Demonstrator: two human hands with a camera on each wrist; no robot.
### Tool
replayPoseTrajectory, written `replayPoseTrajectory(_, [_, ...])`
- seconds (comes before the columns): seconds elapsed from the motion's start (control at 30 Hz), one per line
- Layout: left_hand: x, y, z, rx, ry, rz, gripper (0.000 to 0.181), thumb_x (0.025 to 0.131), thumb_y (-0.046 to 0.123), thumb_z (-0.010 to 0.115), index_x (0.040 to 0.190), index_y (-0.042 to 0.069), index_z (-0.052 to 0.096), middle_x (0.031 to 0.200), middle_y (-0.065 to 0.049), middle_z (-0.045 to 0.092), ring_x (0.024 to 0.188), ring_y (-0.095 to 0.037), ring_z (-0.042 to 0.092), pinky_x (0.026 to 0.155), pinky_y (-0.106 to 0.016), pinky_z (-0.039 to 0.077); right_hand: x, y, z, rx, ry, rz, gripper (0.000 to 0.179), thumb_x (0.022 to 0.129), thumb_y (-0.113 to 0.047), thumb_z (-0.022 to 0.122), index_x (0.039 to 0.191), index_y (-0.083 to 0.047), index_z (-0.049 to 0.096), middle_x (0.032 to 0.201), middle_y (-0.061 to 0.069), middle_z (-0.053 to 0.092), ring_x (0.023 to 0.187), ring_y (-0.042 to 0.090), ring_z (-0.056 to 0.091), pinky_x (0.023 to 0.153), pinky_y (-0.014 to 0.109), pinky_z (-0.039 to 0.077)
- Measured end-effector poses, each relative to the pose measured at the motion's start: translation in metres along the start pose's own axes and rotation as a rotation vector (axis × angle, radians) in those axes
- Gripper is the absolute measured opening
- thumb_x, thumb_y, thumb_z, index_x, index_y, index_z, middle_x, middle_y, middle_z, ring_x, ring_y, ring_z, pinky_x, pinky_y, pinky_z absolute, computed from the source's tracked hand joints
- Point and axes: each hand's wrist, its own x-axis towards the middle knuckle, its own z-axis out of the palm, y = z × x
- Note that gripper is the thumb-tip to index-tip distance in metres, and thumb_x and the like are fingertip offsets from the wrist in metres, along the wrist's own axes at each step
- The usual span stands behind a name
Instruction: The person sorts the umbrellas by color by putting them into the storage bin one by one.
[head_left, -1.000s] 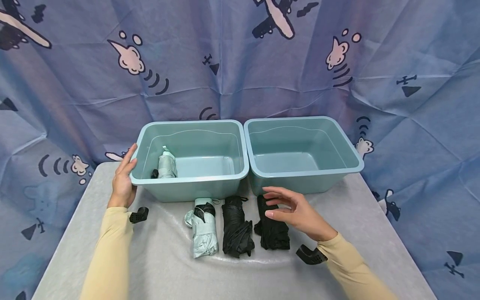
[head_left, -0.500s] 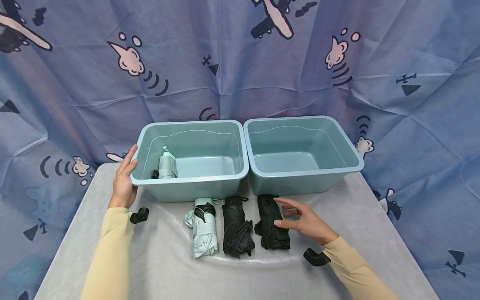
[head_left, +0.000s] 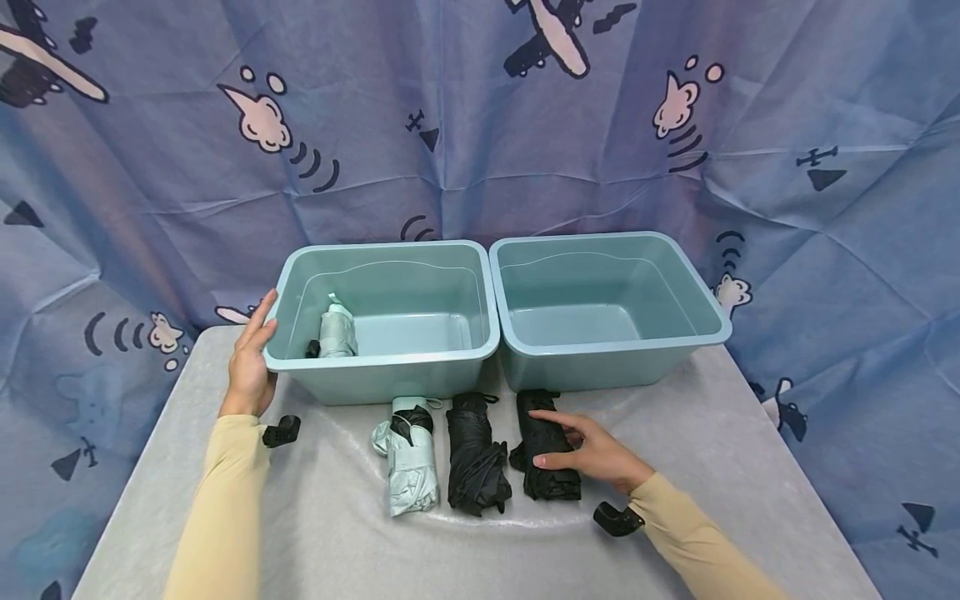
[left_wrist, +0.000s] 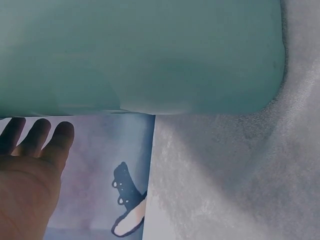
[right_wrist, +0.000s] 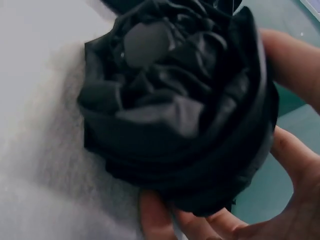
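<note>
My right hand point(head_left: 588, 450) lies over a folded black umbrella point(head_left: 543, 475) on the table, the rightmost of three in a row. In the right wrist view, fingers point(right_wrist: 155, 215) bend along one side of this umbrella point(right_wrist: 170, 130), and a digit crosses it on the opposite side. My left hand point(head_left: 250, 367) touches the outer left wall of the left teal bin point(head_left: 390, 382) with straight fingers point(left_wrist: 60, 142). A folded light green umbrella point(head_left: 337, 332) stands inside that bin, with a small black piece point(head_left: 312, 349) beside it.
A second teal bin point(head_left: 615, 367) stands against the first, on its right. Before the bins lie a folded light green umbrella point(head_left: 411, 471) and another black umbrella point(head_left: 472, 458). A printed blue curtain point(head_left: 480, 125) hangs behind the grey-white table point(head_left: 337, 533).
My right hand first drew right, off the rightmost black umbrella, then came back left onto it. My left hand stays at the bin wall, and the umbrellas lie where they were.
</note>
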Motion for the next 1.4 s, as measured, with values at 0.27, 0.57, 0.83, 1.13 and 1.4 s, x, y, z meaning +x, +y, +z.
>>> replayPoseTrajectory(0.27, [0.0, 0.001, 0.0, 0.001, 0.0, 0.007, 0.054, 0.111, 0.023, 0.037, 0.164, 0.024, 0.023, 0.169, 0.001, 0.015, 0.15, -0.019, 0.021, 0.117, -0.031, 0.026, 0.007, -0.008, 0.007, 0.001, -0.055, -0.025, 0.078, 0.084, -0.026, 0.086, 0.153, -0.019, 0.049, 0.161, 0.02, 0.031, 0.146, 0.047, 0.024, 0.111, 0.064, 0.03])
replayPoseTrajectory(0.57, [0.0, 0.001, 0.001, -0.001, 0.007, -0.005, 0.054, 0.111, 0.023, 0.037, 0.164, 0.024, 0.023, 0.169, 0.001, 0.015, 0.15, -0.02, 0.022, 0.116, -0.031, 0.027, 0.008, -0.015, 0.012, 0.03, -0.043, -0.034, 0.079, 0.082, -0.019, 0.087, 0.151, -0.014, 0.05, 0.155, 0.024, 0.038, 0.139, 0.045, 0.036, 0.106, 0.059, 0.038])
replayPoseTrajectory(0.83, [0.0, 0.001, 0.002, 0.0, -0.001, 0.0, 0.054, 0.111, 0.023, 0.037, 0.164, 0.023, 0.023, 0.169, 0.002, 0.016, 0.15, -0.018, 0.021, 0.116, -0.029, 0.027, 0.0, -0.006, 0.005, 0.163, -0.033, -0.023, 0.076, 0.08, -0.014, 0.088, 0.148, -0.016, 0.054, 0.157, 0.022, 0.033, 0.126, 0.038, 0.042, 0.094, 0.041, 0.046])
replayPoseTrajectory(1.13, [-0.002, 0.001, 0.002, 0.003, -0.011, 0.007, 0.054, 0.112, 0.024, 0.037, 0.164, 0.023, 0.022, 0.169, 0.0, 0.015, 0.149, -0.02, 0.023, 0.109, -0.026, 0.033, -0.025, -0.017, 0.0, 0.217, 0.006, -0.087, 0.077, 0.082, -0.018, 0.087, 0.15, -0.024, 0.051, 0.162, 0.011, 0.029, 0.145, 0.041, 0.026, 0.1, 0.046, 0.045])
replayPoseTrajectory(1.4, [-0.002, 0.001, 0.002, 0.002, -0.008, 0.002, 0.055, 0.111, 0.023, 0.037, 0.164, 0.022, 0.022, 0.169, 0.001, 0.015, 0.149, -0.019, 0.022, 0.111, -0.027, 0.032, -0.053, -0.036, -0.006, 0.291, -0.003, -0.137, 0.078, 0.083, -0.009, 0.085, 0.151, -0.022, 0.049, 0.161, 0.011, 0.029, 0.137, 0.037, 0.038, 0.094, 0.041, 0.051])
